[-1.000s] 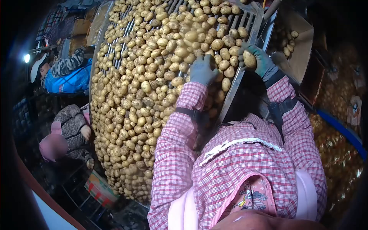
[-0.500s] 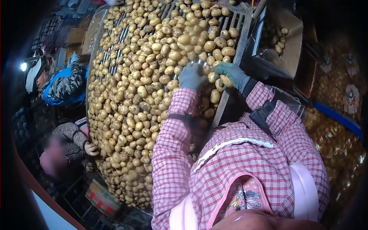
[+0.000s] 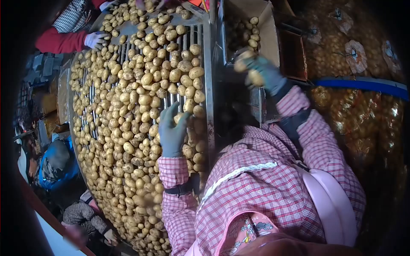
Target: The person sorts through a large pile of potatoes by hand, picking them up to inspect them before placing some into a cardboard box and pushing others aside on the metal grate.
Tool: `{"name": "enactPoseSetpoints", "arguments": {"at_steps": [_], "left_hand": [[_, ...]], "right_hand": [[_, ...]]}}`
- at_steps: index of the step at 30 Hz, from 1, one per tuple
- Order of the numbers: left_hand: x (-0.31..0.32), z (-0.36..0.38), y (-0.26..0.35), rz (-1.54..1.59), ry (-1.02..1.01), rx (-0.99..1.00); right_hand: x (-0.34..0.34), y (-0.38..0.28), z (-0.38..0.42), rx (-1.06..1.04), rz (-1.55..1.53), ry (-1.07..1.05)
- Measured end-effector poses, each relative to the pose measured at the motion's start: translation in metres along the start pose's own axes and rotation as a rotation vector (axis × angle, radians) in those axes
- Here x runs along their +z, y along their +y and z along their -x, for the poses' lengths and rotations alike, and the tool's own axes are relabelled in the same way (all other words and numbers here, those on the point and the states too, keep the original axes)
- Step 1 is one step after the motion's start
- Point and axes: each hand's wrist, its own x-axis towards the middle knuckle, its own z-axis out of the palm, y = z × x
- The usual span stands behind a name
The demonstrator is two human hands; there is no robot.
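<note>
Potatoes (image 3: pixel 136 123) lie spread over a sorting table of metal bars. My left hand (image 3: pixel 172 130), in a grey-green glove, is over the right part of the potatoes with its fingers apart and nothing held. My right hand (image 3: pixel 265 72), in the same kind of glove and blurred by motion, is off the table's right edge, just below an open cardboard box (image 3: pixel 270 36). Its fingers are closed on potatoes (image 3: pixel 255 78). Inside the box several potatoes (image 3: pixel 253 36) lie at the left.
The table's metal rail (image 3: pixel 209 85) runs between my hands. A co-worker's white-gloved hand (image 3: pixel 97 40) touches potatoes at the upper left. Another co-worker's bare hand (image 3: pixel 111 237) is at the lower left edge. Net sacks of potatoes (image 3: pixel 363 123) and a blue band (image 3: pixel 363 83) are at the right.
The view has turned, and the table appears further left. My right hand has gone from the potatoes to beside the box, with potatoes in it. My left hand's fingers have spread.
</note>
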Motion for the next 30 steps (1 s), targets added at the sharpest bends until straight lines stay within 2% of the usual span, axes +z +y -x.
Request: {"name": "enactPoseSetpoints", "arguments": {"at_steps": [1, 2, 3, 4, 5, 6, 7, 9, 11, 13, 15, 18, 21, 23, 26, 29, 30], "left_hand": [[-0.01, 0.005, -0.005, -0.104, 0.062, -0.04], [-0.015, 0.008, -0.019, -0.194, 0.091, 0.011], [-0.019, 0.015, -0.037, -0.29, 0.125, 0.055], [-0.021, 0.021, -0.044, -0.374, 0.13, 0.136], [-0.021, 0.027, -0.055, -0.406, 0.106, 0.113], [-0.018, 0.033, -0.07, -0.467, 0.079, 0.104], [-0.014, 0.037, -0.079, -0.523, 0.054, 0.093], [-0.009, 0.041, -0.079, -0.616, 0.065, 0.076], [-0.005, 0.038, -0.094, -0.586, 0.055, 0.026], [-0.013, 0.033, -0.093, -0.6, 0.085, 0.035], [-0.03, 0.034, -0.102, -0.595, 0.166, 0.019], [-0.06, 0.05, -0.106, -0.598, 0.2, -0.088], [-0.077, 0.059, -0.122, -0.501, 0.289, -0.13], [-0.08, 0.04, -0.103, -0.394, 0.305, -0.193], [-0.064, -0.011, -0.085, -0.353, 0.296, -0.087], [-0.052, -0.063, -0.088, -0.438, 0.312, 0.033], [-0.05, -0.077, -0.091, -0.483, 0.328, 0.071]], "right_hand": [[-0.027, -0.026, 0.01, 0.007, 0.009, 0.054], [-0.046, -0.032, 0.006, -0.329, 0.177, 0.281], [-0.106, -0.04, -0.004, -0.308, 0.261, 0.345], [-0.152, -0.054, -0.011, -0.348, 0.524, 0.456], [-0.208, -0.062, -0.027, -0.424, 0.702, 0.414], [-0.182, -0.077, -0.019, -0.586, 0.927, 0.705], [-0.195, -0.082, -0.031, -0.511, 0.501, 0.49], [-0.081, -0.101, -0.027, -0.542, 0.761, 0.436], [0.018, -0.062, -0.044, -0.37, 0.461, 0.001], [0.084, -0.02, -0.079, -0.567, 1.062, -0.241], [0.119, 0.015, -0.12, -0.471, 1.493, -0.297], [0.124, 0.056, -0.163, -0.505, 1.812, -0.274], [0.152, 0.039, -0.156, -0.385, 1.9, -0.403], [0.16, 0.032, -0.16, -0.35, 1.898, -0.481], [0.162, 0.03, -0.168, -0.185, 1.961, -0.614], [0.156, 0.03, -0.167, -0.182, 1.965, -0.638], [0.15, 0.037, -0.17, -0.292, 1.938, -0.624]]}}
